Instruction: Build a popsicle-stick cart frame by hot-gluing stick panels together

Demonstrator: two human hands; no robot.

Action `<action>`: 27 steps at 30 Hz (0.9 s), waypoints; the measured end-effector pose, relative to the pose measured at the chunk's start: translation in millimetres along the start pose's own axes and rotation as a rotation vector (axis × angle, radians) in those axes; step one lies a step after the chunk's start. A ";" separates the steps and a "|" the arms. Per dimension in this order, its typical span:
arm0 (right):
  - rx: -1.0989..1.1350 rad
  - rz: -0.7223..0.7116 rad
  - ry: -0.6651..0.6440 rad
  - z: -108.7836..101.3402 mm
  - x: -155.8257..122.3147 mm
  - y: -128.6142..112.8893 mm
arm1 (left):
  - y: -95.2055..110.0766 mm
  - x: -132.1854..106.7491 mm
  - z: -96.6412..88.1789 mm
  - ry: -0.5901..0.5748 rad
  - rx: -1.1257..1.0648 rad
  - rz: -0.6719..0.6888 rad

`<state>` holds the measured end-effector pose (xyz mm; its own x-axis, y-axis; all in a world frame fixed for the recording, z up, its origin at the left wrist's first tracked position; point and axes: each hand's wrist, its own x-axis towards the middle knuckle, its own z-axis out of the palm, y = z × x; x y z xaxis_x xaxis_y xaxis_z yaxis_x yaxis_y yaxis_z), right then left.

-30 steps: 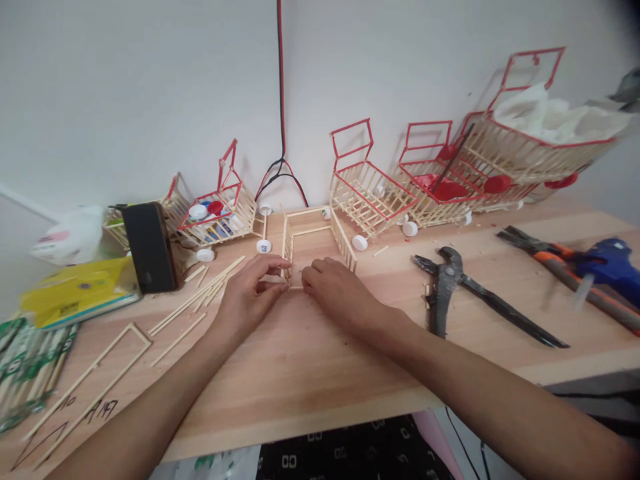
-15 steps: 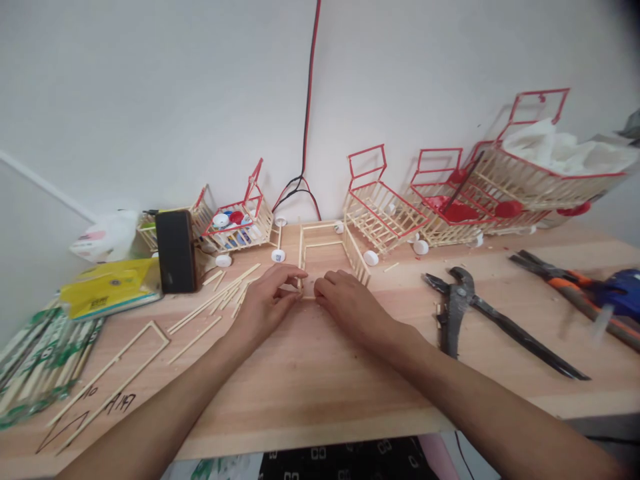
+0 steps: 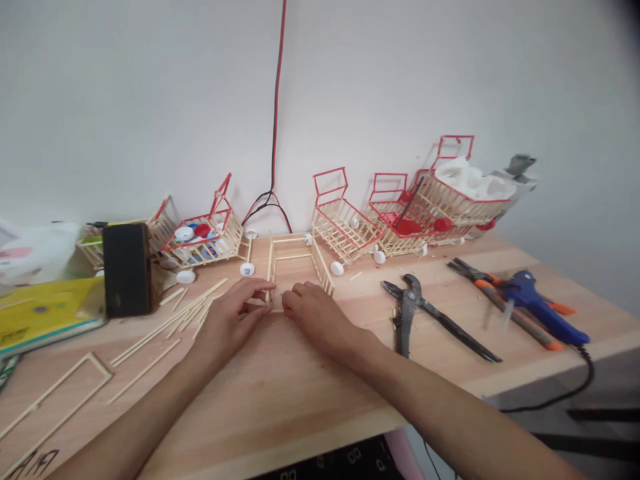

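Observation:
On the wooden table a small basket frame of thin wooden sticks (image 3: 324, 268) stands with its side walls upright. My left hand (image 3: 239, 308) pinches it at the front left corner, thumb and forefinger around the upright stick. Closed, with its fingers curled, my right hand (image 3: 309, 308) is at the front stick of the same frame; its fingertips are partly hidden. Behind the left hand lie several loose wooden sticks (image 3: 187, 313). A pair of white wheels on a stick axle (image 3: 247, 269) rests just left of the frame.
Finished stick carts with red rims (image 3: 345, 223) line the wall. Adjustable pliers (image 3: 411, 307), orange-handled pliers (image 3: 520, 323) and a blue glue gun (image 3: 545, 310) lie at right. A black phone-like block (image 3: 127, 270), a yellow packet (image 3: 50, 310) and a U-shaped stick piece (image 3: 97, 370) are at left.
My view has turned to the right, so everything appears further left, and more of the glue gun shows. Both hands keep nearly the same hold at the stick frame.

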<state>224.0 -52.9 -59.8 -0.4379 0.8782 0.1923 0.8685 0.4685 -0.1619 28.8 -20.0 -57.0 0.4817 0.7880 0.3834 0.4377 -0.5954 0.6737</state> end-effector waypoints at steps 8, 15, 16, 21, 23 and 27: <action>-0.018 0.000 -0.008 -3.2 1.7 -1.6 | 3.5 1.0 -1.7 0.014 0.001 -0.021; -0.011 0.005 -0.005 -2.4 1.0 -1.6 | 3.4 0.6 -1.8 0.019 -0.004 -0.041; -0.017 0.005 -0.005 -1.7 1.1 -1.5 | 3.4 0.6 -1.8 0.020 -0.009 -0.045; -0.024 0.006 0.001 2.8 2.1 -0.7 | 3.1 1.8 -1.4 0.031 -0.043 -0.054; -0.028 0.004 0.000 3.8 2.2 -0.7 | 2.9 1.9 -1.3 0.033 -0.044 -0.062; -0.038 0.011 0.016 2.9 1.2 -1.9 | 1.5 1.0 -1.6 0.032 -0.043 -0.065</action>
<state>221.1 -52.4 -62.1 -0.4248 0.8815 0.2062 0.8815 0.4547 -0.1276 28.7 -19.9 -54.7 0.4284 0.8300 0.3573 0.4343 -0.5359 0.7240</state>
